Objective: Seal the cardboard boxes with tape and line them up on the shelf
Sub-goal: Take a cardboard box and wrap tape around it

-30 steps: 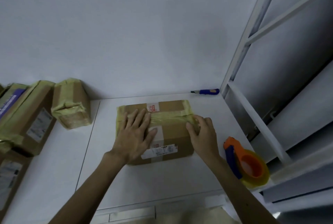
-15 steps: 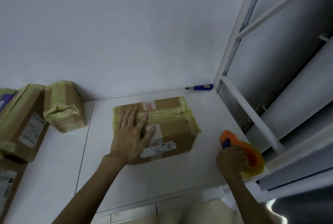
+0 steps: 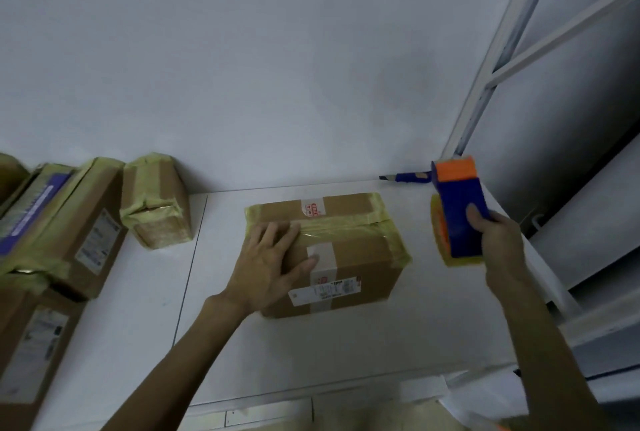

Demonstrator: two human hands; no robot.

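A brown cardboard box (image 3: 360, 250) with yellowish tape across its top and a white label on its front lies in the middle of the white shelf surface (image 3: 311, 354). My left hand (image 3: 266, 264) rests flat on the box's left part, fingers spread. My right hand (image 3: 498, 243) grips the blue and orange tape dispenser (image 3: 459, 208), lifted above the surface to the right of the box, its yellowish roll hanging on the left side.
Several taped cardboard boxes stand at the left: a small one (image 3: 156, 202) against the wall and larger ones (image 3: 62, 229) beside it. A blue utility knife (image 3: 405, 177) lies at the back right corner. A white metal shelf frame (image 3: 485, 84) rises on the right.
My right hand left the box's right end, took hold of the tape dispenser on the shelf surface and lifted it up beside the box. My left hand stayed on the box.
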